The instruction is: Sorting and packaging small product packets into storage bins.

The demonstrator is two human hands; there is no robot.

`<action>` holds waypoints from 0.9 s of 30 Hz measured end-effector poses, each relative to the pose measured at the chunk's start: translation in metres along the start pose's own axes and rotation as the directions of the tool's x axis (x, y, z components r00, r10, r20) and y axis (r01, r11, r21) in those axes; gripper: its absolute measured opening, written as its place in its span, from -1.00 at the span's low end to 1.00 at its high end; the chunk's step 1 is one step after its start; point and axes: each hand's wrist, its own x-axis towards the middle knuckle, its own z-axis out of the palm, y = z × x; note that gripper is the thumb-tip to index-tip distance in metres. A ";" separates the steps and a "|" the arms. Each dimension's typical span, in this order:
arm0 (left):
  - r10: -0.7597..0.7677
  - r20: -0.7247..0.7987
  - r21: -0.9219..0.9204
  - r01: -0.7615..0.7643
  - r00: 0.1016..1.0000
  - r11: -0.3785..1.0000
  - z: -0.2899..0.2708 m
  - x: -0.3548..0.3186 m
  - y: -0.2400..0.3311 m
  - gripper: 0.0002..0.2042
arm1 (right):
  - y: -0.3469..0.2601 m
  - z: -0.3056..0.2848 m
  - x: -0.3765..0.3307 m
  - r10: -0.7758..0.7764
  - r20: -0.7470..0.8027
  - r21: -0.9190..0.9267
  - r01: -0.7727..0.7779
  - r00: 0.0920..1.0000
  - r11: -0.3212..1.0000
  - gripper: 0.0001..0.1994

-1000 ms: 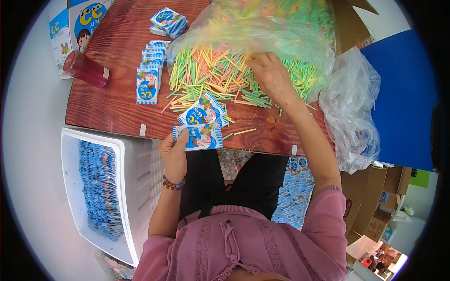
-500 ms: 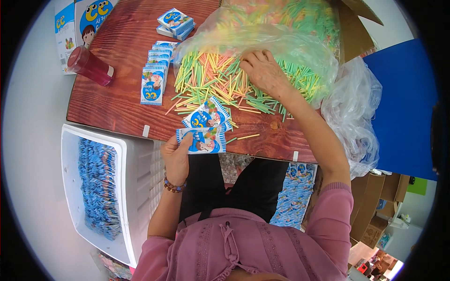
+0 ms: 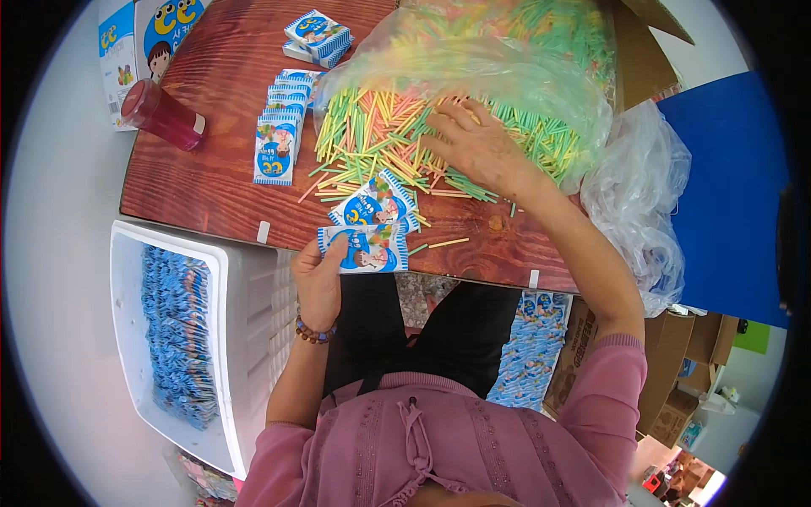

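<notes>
The left hand (image 3: 319, 283) gripped a small blue-and-white packet (image 3: 363, 249) at the near edge of the wooden table (image 3: 203, 182), thumb on top. A few more packets (image 3: 378, 207) lay on the table just beyond it. The right hand (image 3: 475, 145) rested open, fingers spread, on the heap of thin coloured sticks (image 3: 384, 144) (green, yellow, orange) spilling from a clear plastic bag (image 3: 473, 59) at the table's far side.

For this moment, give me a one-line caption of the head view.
Left hand holds a blue packet; right hand rests on coloured sticks on the wooden table.
</notes>
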 end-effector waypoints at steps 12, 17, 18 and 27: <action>-0.005 -0.003 0.010 0.005 1.000 1.000 0.001 0.000 0.000 -0.89 | 0.011 0.028 -0.011 0.082 -0.015 0.133 -0.079 0.997 0.988 -0.73; -0.003 0.012 0.024 0.003 1.000 1.000 0.000 0.001 0.000 -0.89 | 0.014 0.031 -0.015 0.148 -0.036 0.275 -0.133 0.988 0.952 -0.73; -0.002 0.013 0.025 0.001 1.000 1.000 0.000 0.001 0.000 -0.89 | 0.013 0.032 -0.015 0.172 -0.040 0.310 -0.152 0.984 0.939 -0.72; -0.015 0.016 0.002 0.015 1.000 1.000 0.002 0.001 0.001 -0.89 | 0.005 0.030 -0.015 0.243 -0.010 0.280 -0.231 0.970 0.932 -0.64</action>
